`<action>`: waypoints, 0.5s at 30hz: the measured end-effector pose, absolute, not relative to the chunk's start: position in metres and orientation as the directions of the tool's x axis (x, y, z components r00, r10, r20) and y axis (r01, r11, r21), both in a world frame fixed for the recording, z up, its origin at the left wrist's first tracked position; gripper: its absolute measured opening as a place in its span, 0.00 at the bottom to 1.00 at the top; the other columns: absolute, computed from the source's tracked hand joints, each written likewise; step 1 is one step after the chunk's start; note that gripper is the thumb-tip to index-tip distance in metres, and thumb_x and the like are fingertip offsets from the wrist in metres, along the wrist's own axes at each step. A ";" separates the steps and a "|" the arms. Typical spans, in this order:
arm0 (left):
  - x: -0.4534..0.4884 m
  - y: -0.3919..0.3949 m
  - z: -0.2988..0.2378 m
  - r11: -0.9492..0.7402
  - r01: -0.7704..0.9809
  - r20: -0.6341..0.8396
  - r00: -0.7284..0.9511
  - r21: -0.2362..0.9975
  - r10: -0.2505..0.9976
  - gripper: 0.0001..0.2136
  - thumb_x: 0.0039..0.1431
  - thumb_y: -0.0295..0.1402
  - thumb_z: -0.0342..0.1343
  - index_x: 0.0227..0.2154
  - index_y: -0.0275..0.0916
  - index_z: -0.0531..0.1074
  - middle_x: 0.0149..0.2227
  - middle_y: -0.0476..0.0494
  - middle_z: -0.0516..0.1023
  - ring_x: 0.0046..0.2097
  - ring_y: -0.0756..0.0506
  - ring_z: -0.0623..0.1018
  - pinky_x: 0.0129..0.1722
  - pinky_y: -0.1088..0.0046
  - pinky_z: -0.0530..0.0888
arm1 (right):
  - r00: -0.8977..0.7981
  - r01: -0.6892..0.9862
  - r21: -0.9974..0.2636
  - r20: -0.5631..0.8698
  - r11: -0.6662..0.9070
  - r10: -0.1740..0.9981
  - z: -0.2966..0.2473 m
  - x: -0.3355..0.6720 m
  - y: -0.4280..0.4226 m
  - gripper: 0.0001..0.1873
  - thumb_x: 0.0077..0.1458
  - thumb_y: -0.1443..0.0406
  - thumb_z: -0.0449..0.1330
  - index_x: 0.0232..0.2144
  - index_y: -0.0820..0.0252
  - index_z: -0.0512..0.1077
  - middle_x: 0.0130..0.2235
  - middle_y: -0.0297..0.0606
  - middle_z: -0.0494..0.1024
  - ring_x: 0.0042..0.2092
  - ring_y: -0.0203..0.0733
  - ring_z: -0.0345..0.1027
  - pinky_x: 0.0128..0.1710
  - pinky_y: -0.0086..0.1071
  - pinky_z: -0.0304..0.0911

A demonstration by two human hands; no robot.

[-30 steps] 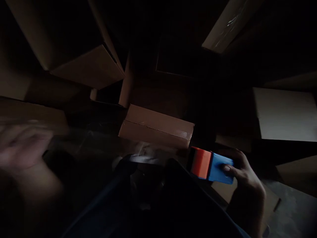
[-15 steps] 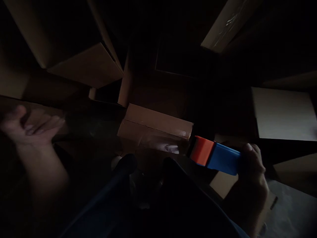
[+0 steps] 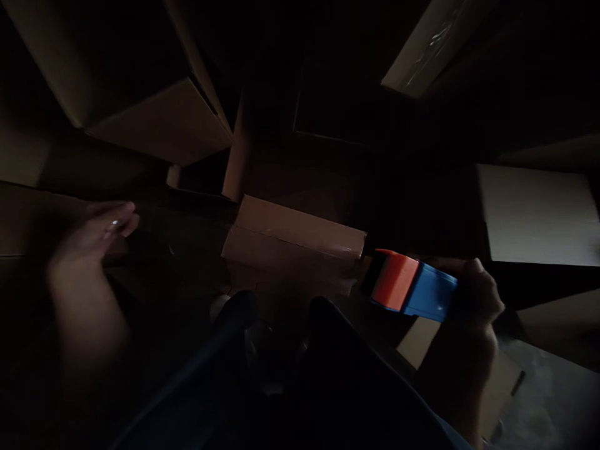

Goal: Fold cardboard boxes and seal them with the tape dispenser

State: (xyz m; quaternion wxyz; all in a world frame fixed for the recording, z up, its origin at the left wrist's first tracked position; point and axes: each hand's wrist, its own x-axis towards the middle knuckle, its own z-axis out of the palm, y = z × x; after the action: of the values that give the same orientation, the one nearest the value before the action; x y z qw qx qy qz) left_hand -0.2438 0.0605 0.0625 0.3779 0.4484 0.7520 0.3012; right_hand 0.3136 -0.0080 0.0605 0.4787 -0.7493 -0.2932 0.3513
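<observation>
In the head view my right hand (image 3: 482,300) is wrapped round the dark end of an orange and blue tape dispenser (image 3: 412,286), held at the right of a closed cardboard box (image 3: 297,228). The dispenser's orange front points left, close to the box's right end. My left hand (image 3: 103,231) is at the left, apart from the box, with its fingers curled and pressed together. A small bright glint shows at those fingers; whether it is a ring or a bit of tape I cannot tell. The box stands just beyond my knees.
A large open carton (image 3: 164,122) stands at the upper left, its flaps out. A taped carton (image 3: 422,50) is at the upper right, and a pale box (image 3: 539,215) at the right. Grey floor (image 3: 553,387) shows at the lower right. Much of the scene is dark.
My left hand has turned and moved right, its fingers closing together. My right hand has tilted the tape dispenser slightly. A shiny patch on the box's near side has faded.
</observation>
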 end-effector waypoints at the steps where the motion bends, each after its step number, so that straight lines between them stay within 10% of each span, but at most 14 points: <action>1: -0.248 0.061 0.062 0.416 0.424 -0.311 -0.295 0.805 0.903 0.32 0.39 0.52 0.67 0.08 0.41 0.49 0.14 0.54 0.44 0.21 0.52 0.53 0.25 0.68 0.55 | 0.576 0.099 -0.921 -0.256 -0.377 0.776 0.060 0.315 -0.008 0.26 0.36 0.39 0.61 0.16 0.54 0.74 0.21 0.38 0.74 0.30 0.50 0.70 0.30 0.41 0.60; 15: -0.257 0.087 0.069 0.558 0.680 -0.434 -0.370 0.475 0.821 0.20 0.41 0.54 0.62 0.20 0.40 0.72 0.26 0.49 0.71 0.32 0.48 0.64 0.31 0.72 0.57 | 0.519 0.150 -0.923 -0.232 -0.355 0.823 0.059 0.299 -0.004 0.23 0.40 0.42 0.64 0.19 0.54 0.75 0.25 0.37 0.77 0.31 0.47 0.71 0.32 0.41 0.62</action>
State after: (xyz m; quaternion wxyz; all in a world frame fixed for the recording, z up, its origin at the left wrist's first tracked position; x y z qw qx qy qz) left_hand -0.2574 0.0869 0.0692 0.3251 0.4574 0.8206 0.1083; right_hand 0.2987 -0.0040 0.0588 0.4626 -0.7385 -0.3294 0.3634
